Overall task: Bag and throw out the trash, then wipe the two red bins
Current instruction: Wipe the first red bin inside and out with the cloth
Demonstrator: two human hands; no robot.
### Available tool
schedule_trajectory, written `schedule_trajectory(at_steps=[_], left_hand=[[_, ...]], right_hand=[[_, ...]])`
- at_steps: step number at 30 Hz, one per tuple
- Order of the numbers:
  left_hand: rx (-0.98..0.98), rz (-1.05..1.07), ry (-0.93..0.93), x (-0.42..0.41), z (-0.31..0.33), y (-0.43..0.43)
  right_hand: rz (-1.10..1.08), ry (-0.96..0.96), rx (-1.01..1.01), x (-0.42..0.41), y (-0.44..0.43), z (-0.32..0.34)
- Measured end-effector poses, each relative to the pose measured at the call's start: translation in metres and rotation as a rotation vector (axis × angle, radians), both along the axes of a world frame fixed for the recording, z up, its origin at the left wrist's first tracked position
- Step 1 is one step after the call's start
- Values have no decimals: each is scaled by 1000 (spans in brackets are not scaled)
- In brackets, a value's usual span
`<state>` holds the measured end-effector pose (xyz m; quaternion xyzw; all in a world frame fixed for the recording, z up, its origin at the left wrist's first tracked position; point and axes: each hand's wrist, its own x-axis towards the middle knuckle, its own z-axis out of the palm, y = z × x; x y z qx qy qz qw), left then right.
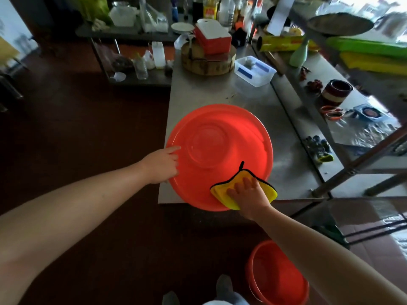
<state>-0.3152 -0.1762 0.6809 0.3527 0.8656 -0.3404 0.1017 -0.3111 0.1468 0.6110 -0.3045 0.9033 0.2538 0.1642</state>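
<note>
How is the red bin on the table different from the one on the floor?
The table bin lies bottom up on the steel table; the floor bin stands mouth up. The right hand presses a yellow cloth on the table bin; no hand is on the floor bin. Both are red and round.

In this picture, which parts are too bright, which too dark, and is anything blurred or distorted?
Head view: upper right corner blown out and smeared; floor left of the table very dark; upturned red bin brightly lit, colour nearly saturated; wide-angle lens bends the table edges.
</note>
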Motion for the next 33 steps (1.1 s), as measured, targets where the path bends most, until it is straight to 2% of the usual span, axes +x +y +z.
schedule_trajectory(at_steps=[6, 10, 14, 19, 25, 30, 33], left_hand=[[34, 62, 101, 13, -5, 5], [68, 177, 24, 27, -33, 36], [245, 301, -49, 33, -79, 94], [340, 210, 58, 31, -102, 113], [340, 113, 125, 28, -107, 96], [342, 80, 90, 29, -103, 94], [332, 108, 55, 32, -106, 93]], right_hand=[[46, 71, -25, 1, -3, -8], [38, 51, -84, 0, -6, -7], [-15, 6, -148, 2, -10, -13], [-58, 4, -239, 3, -3, -22], [-240, -178, -295, -30, -1, -31], [-378, -231, -249, -52, -28, -51], [-387, -258, -266, -68, -44, -68]])
